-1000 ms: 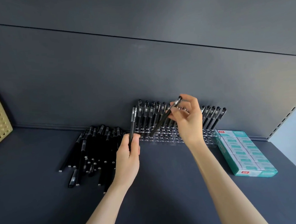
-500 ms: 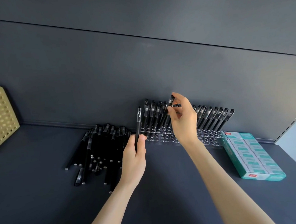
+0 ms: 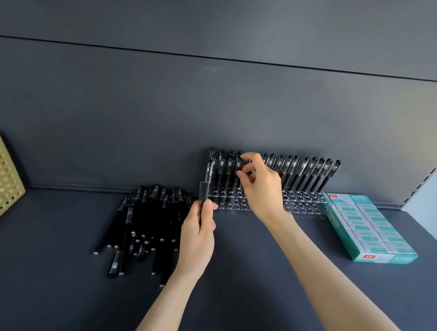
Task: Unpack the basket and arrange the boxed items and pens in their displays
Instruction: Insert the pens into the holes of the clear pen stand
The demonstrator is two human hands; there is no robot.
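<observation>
A: The right hand has swung its pen from slanted to upright, into the rack's back row; its fingertips pinch the cap.
B: And the left hand?
A: It grips another pen by the lower barrel, at the rack's left end. These look like light, stiff, slick plastic, so I'd hold them mid-barrel. Loose pens lie left of the rack.

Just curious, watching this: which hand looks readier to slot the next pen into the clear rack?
Left. The left hand holds a pen upright beside open holes in the clear rack; the right hand is busy pinching a racked pen.
</observation>
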